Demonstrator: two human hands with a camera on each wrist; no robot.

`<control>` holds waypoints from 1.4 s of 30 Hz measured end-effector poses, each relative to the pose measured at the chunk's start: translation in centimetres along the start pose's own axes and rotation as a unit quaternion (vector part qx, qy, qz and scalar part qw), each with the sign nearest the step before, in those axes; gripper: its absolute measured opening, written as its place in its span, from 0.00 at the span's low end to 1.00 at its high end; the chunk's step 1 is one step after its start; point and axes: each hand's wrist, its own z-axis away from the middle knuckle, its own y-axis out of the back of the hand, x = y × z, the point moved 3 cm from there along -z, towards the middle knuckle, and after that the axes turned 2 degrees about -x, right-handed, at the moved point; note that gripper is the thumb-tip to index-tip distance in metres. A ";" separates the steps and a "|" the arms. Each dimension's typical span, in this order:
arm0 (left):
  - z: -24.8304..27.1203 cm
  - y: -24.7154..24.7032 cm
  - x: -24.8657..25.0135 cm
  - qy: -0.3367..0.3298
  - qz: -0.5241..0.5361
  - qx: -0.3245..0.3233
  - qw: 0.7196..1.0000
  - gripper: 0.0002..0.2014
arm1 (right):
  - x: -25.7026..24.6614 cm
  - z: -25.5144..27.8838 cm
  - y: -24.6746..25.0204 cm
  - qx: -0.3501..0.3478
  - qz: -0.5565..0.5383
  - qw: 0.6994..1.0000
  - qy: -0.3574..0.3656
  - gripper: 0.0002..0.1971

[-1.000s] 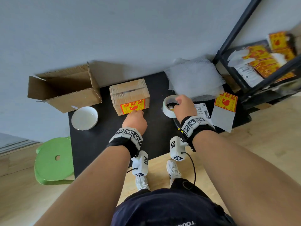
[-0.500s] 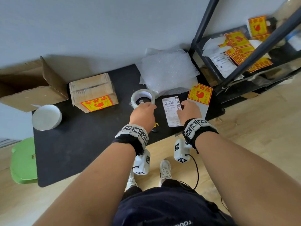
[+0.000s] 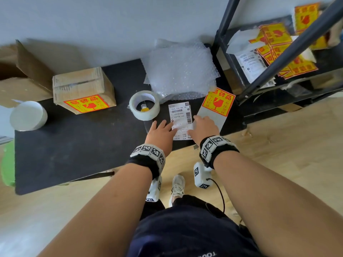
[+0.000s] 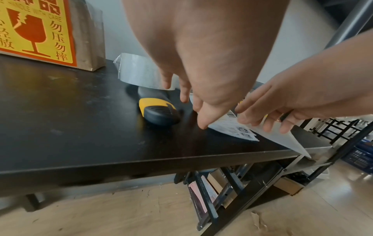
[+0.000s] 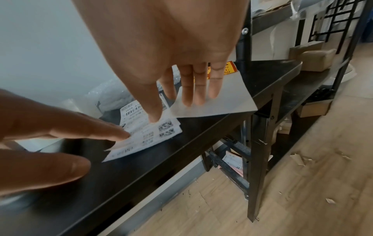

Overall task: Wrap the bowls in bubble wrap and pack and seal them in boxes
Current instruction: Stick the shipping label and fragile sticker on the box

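A sealed cardboard box (image 3: 83, 89) with a yellow fragile sticker stands on the black table (image 3: 74, 145). A white bowl (image 3: 27, 115) sits at the table's left end. Bubble wrap (image 3: 181, 69) lies at the back. A white shipping label (image 3: 181, 117) lies near the front edge. My left hand (image 3: 160, 130) reaches it with straight fingers, touching its left side. My right hand (image 3: 203, 127) lies flat, its thumb on the label (image 5: 145, 132) and its fingers on the backing sheet (image 5: 218, 102) of a fragile sticker (image 3: 218, 102). Neither hand grips anything.
A tape roll (image 3: 144, 105) stands left of the label, with a yellow and black cutter (image 4: 157, 107) beside it. An open cardboard box (image 3: 20, 75) is at far left. A black metal shelf (image 3: 278, 52) with stickers and labels stands on the right. A green stool (image 3: 7, 164) is at lower left.
My left hand left the sealed box and came right, past the tape roll, to the label. My right hand let go of the tape roll and moved onto the label and sticker sheet.
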 end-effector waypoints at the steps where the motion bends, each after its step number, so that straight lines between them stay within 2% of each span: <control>1: 0.0 -0.1 0.0 0.005 0.002 -0.001 1.000 0.28 | 0.0 -0.2 0.0 -0.004 -0.003 1.000 -0.003 0.26; 9: 0.1 0.1 0.2 0.012 0.005 -0.010 1.000 0.28 | -1.3 -1.9 0.3 0.015 -0.085 0.996 0.014 0.12; 12: 0.1 0.2 0.2 0.014 0.009 -0.012 1.000 0.28 | -1.8 -2.6 0.1 0.022 -0.102 0.995 -0.007 0.12; 18: 0.2 0.0 0.1 0.012 0.018 -0.014 1.000 0.28 | -1.8 -4.1 0.4 0.003 -0.067 0.997 -0.032 0.11; 24: 0.0 0.0 -0.1 0.005 0.021 -0.011 1.000 0.27 | -2.0 -4.6 1.1 0.021 -0.125 0.991 -0.034 0.10; 28: -0.1 0.2 -0.2 0.003 0.027 -0.009 1.000 0.27 | -1.9 -4.6 1.5 0.010 -0.133 0.991 -0.019 0.05; 29: -0.2 0.3 -0.4 0.007 0.035 -0.001 0.999 0.27 | -1.9 -4.5 1.7 0.008 -0.141 0.990 -0.017 0.04; 32: -0.1 0.9 -0.9 0.019 0.078 0.050 0.995 0.28 | -1.9 -4.4 2.0 0.024 -0.179 0.983 -0.003 0.11; 34: -0.1 1.9 -1.4 0.043 0.135 0.108 0.984 0.27 | -2.0 -4.2 2.6 0.034 -0.210 0.977 0.005 0.09; 37: -0.2 3.8 -2.4 0.109 0.256 0.166 0.946 0.25 | -2.2 -3.8 4.1 0.052 -0.261 0.964 0.011 0.07; 42: -0.6 7.0 -3.1 0.170 0.396 0.180 0.884 0.20 | -2.9 -3.5 6.8 0.064 -0.340 0.938 0.016 0.09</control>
